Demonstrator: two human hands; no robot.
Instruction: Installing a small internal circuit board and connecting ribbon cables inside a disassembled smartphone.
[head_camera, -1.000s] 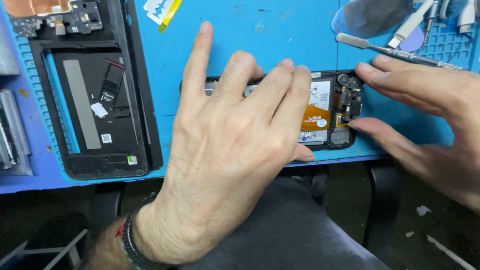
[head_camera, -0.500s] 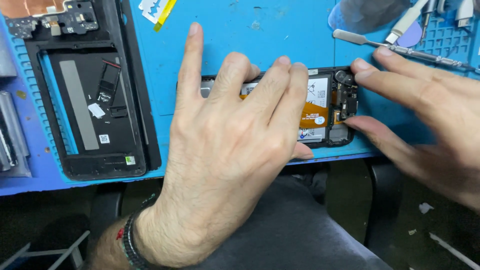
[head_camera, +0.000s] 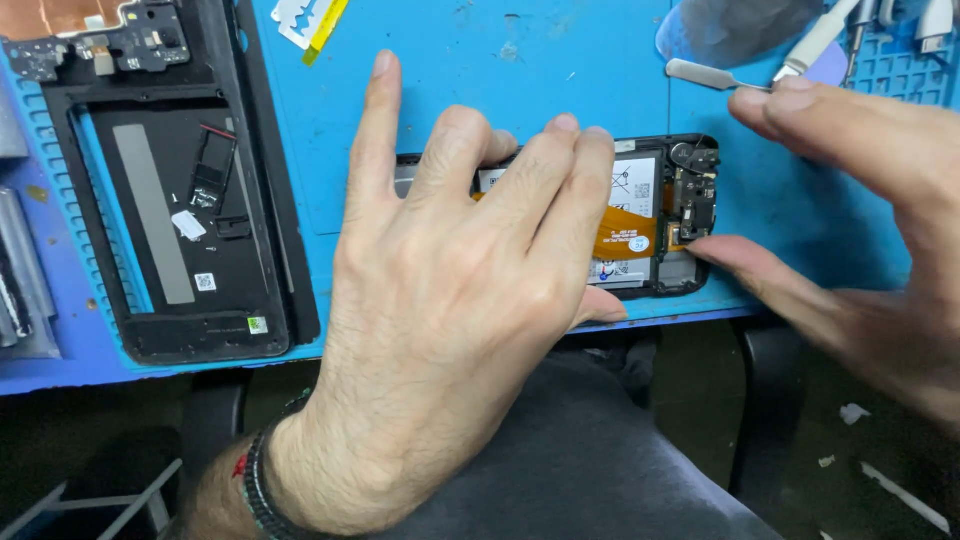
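Bright even light, sharp focus

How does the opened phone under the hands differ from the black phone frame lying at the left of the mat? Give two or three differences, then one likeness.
The opened phone lies crosswise and still shows a battery, an orange flex cable and a small board; the black phone frame lies lengthwise, mostly stripped. The left hand presses the phone and the right hand touches its end, while nothing touches the frame. Both rest on the blue mat, with dark rims.
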